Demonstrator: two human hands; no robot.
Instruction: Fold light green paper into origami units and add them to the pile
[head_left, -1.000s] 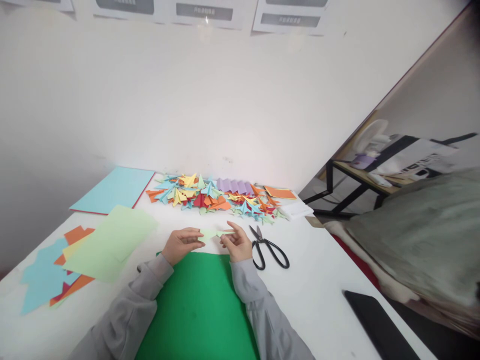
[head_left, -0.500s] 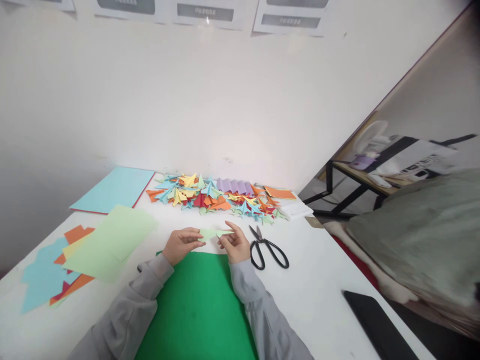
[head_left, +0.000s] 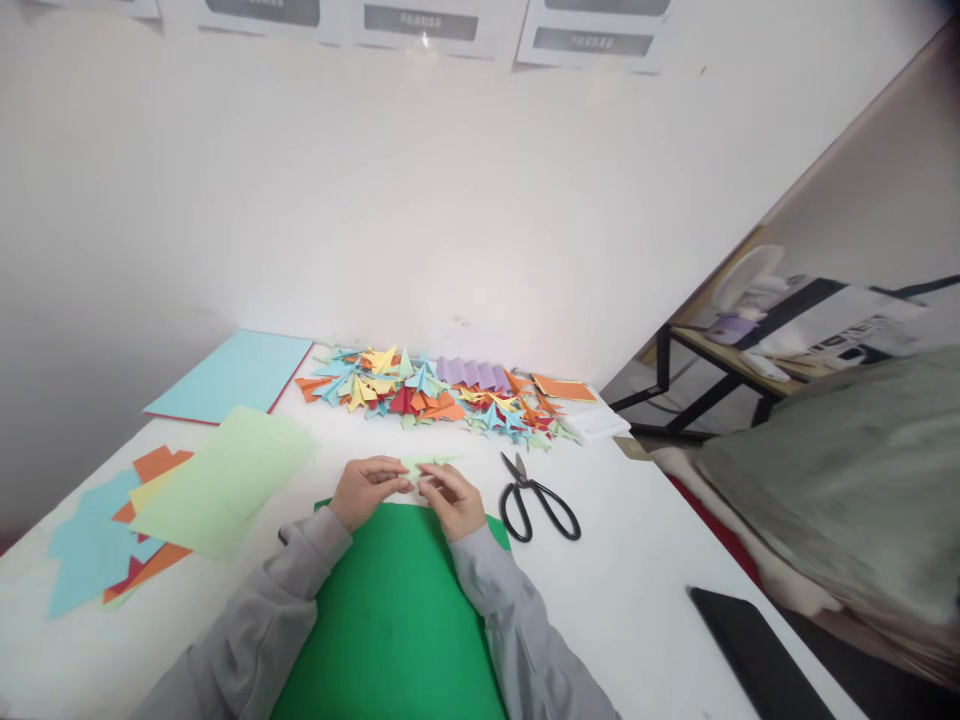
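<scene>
A small folded piece of light green paper (head_left: 414, 464) is held between my two hands, just beyond the far edge of a green mat (head_left: 397, 600). My left hand (head_left: 370, 488) pinches its left end between thumb and fingers. From the right, my right hand (head_left: 452, 497) pinches the paper close to the left fingertips, and a thin pale point sticks out behind its fingers. Much of the paper is hidden by the fingers. Black-handled scissors (head_left: 531, 495) lie slightly spread on the table, right of my right hand.
Many-coloured folded paper planes (head_left: 405, 395) are heaped along the wall beside a pleated purple paper (head_left: 472, 374). Loose paper sheets (head_left: 217, 480) and a blue sheet stack (head_left: 232, 375) lie left. A black flat object (head_left: 754, 650) lies right. A person's leg (head_left: 750, 540) is beyond the table.
My right hand has moved left along the paper, closer to my left hand, and its raised index finger has come down onto it. The left hand keeps its pinch.
</scene>
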